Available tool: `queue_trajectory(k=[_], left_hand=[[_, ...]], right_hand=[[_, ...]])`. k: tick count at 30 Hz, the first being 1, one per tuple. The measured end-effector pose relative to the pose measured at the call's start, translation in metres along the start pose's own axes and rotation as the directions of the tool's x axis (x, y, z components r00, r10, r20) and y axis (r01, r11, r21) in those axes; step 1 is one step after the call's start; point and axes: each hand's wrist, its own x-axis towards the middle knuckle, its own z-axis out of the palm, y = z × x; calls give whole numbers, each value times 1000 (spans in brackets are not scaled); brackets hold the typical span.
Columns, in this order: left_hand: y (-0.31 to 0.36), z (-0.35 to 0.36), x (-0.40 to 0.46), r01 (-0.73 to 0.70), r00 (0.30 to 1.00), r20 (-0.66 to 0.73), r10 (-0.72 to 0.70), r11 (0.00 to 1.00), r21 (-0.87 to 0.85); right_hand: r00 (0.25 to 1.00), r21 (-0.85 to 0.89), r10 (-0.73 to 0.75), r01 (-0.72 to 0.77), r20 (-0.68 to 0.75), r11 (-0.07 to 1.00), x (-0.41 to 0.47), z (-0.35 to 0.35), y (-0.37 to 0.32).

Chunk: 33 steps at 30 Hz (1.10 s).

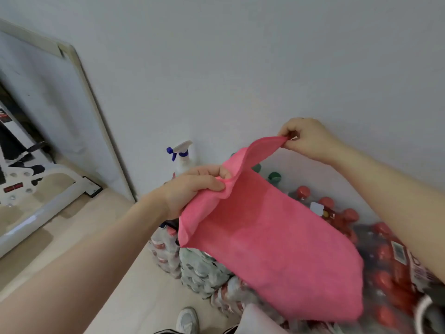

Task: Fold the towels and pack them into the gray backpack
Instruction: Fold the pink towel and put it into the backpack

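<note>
A pink towel [272,239] hangs in the air in front of me, held up by its top edge. My left hand [192,189] pinches one upper corner between thumb and curled fingers. My right hand [305,138] pinches the other upper corner, higher and further right, close to the wall. The towel's top edge sags between the two hands and its body drapes down to the lower right. No gray backpack can be made out in this view.
Behind the towel stand shrink-wrapped packs of bottles [385,261] with red and green caps. A spray bottle [183,157] stands against the white wall. A whiteboard [48,97] leans at the left. My shoe [187,319] shows on the beige floor.
</note>
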Motion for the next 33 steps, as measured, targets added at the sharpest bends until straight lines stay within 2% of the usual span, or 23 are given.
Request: queue_trajectory(k=[5, 10, 12, 15, 18, 19, 21, 22, 23, 25, 26, 27, 29, 30, 31, 33], left_hand=[[-20, 77, 19, 93, 963, 233, -134, 979, 180], [-37, 146, 20, 136, 817, 468, -337, 901, 412], [-48, 163, 21, 124, 764, 488, -422, 838, 531], [-70, 181, 21, 76, 728, 474, -495, 746, 662], [-85, 189, 23, 97, 655, 482, -582, 697, 710], [-85, 192, 27, 99, 675, 470, -569, 701, 707], [-83, 193, 43, 35, 839, 348, -418, 680, 732], [-81, 191, 55, -21, 923, 254, -288, 623, 782], [-79, 187, 67, -66, 973, 173, -150, 540, 839], [-74, 175, 88, -112, 994, 106, 38, 388, 915], [-73, 167, 99, -134, 991, 118, 67, 328, 935], [-72, 156, 109, -154, 988, 143, 61, 236, 960], [-74, 138, 124, -166, 986, 166, 0, -10, 986], [-74, 128, 130, -169, 985, 166, -38, -96, 981], [-74, 121, 134, -172, 984, 163, -73, -133, 976], [-72, 107, 139, -164, 983, 149, -110, -144, 976]], right_hand=[[966, 177, 259, -253, -15, 951, -80, -22, 45], [918, 348, 396, -378, 20, 858, -153, -31, 77], [900, 295, 428, -432, 82, 852, -176, -28, 87], [839, 126, 519, -539, 165, 833, -202, -17, 101], [767, 169, 625, -642, 149, 748, -216, -9, 109], [756, 174, 641, -654, 130, 736, -219, -8, 110], [787, 75, 606, -615, 113, 785, -220, -4, 110], [799, 37, 595, -599, 90, 800, -221, 0, 110], [807, 4, 587, -588, 63, 809, -221, 3, 108], [798, -37, 603, -602, 11, 797, -220, 12, 109], [788, -41, 616, -616, -6, 787, -219, 15, 108], [776, -44, 631, -630, -5, 775, -217, 18, 109], [765, -36, 643, -643, 13, 765, -216, 23, 107], [758, -15, 652, -651, 25, 759, -215, 26, 107], [752, 9, 658, -659, 47, 752, -213, 28, 107], [746, 28, 659, -664, 90, 748, -210, 31, 108]])
